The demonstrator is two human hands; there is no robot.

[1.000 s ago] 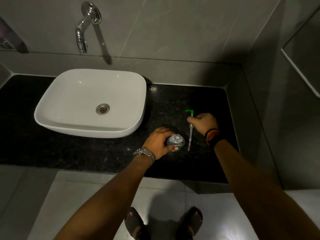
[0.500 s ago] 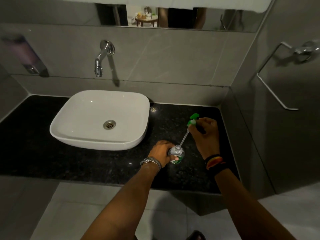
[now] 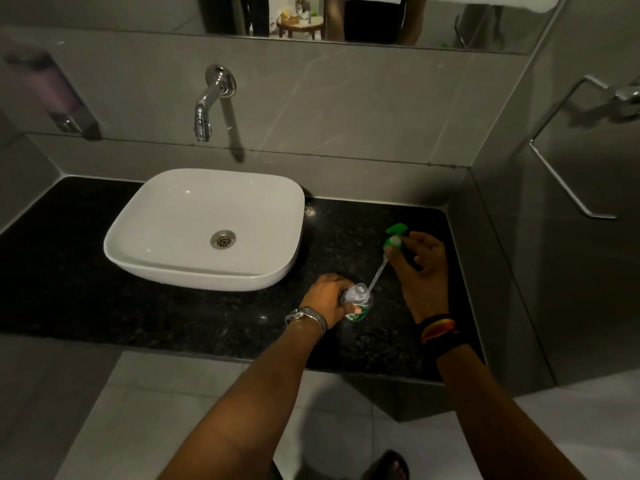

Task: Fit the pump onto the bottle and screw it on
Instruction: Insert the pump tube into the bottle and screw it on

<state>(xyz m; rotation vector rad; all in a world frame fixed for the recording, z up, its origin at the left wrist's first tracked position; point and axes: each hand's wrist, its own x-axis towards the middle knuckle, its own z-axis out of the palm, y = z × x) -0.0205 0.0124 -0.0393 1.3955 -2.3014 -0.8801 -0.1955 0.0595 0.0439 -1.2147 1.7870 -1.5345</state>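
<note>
A small clear bottle (image 3: 358,299) with a green label stands on the black counter (image 3: 173,317), its neck open. My left hand (image 3: 327,299) wraps around its left side. My right hand (image 3: 420,271) pinches the green pump (image 3: 394,237) by its collar, up and to the right of the bottle. The pump's clear dip tube (image 3: 377,271) slants down-left, and its tip sits at the rim of the bottle's mouth. Whether the tip is inside the neck I cannot tell.
A white basin (image 3: 145,251) sits on the counter just left of the bottle, under a chrome wall tap (image 3: 207,105). A grey side wall with a towel rail (image 3: 561,174) closes in on the right. The counter's front edge is close below my wrists.
My right hand has lifted the pump and tilted it, bringing the tube tip from beside the bottle to its mouth. The camera has tilted upward; my left hand still holds the bottle.
</note>
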